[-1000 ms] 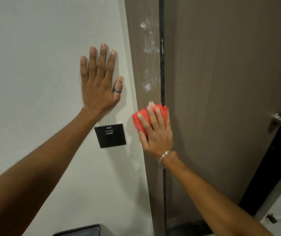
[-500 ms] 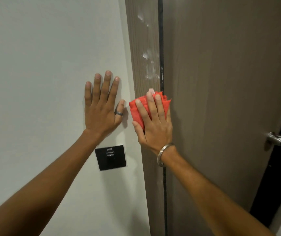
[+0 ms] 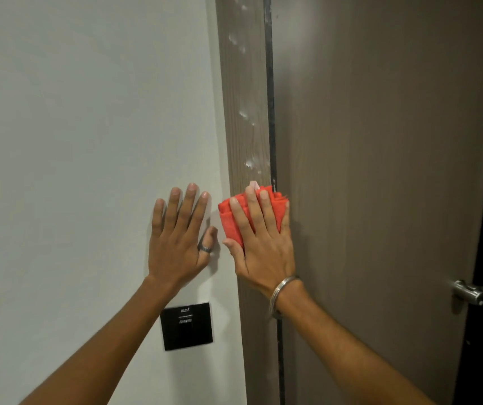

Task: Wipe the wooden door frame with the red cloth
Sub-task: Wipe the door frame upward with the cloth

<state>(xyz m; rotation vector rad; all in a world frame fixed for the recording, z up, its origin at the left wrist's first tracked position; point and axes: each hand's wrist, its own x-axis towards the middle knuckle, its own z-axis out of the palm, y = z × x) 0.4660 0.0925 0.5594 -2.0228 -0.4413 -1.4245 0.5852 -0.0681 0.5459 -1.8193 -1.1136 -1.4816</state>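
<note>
A grey-brown wooden door frame [image 3: 246, 83] runs vertically up the middle, with several white smears above my hand. My right hand [image 3: 260, 244] lies flat on the frame and presses a folded red cloth [image 3: 228, 217] against it; the cloth sticks out to the left and above my fingers. My left hand [image 3: 180, 238] rests flat on the white wall [image 3: 88, 127] just left of the frame, fingers spread, holding nothing. It wears a ring; my right wrist wears a metal bangle.
A black square wall plate [image 3: 187, 325] sits on the wall below my left hand. The brown door [image 3: 380, 141] fills the right side, with a metal handle [image 3: 468, 292] near its dark right edge. A dark seal strip [image 3: 271, 97] separates frame and door.
My right hand has slid the red cloth upward along the frame, past the lower smears. The view has tilted up, so both hands and the wall plate sit lower in the picture.
</note>
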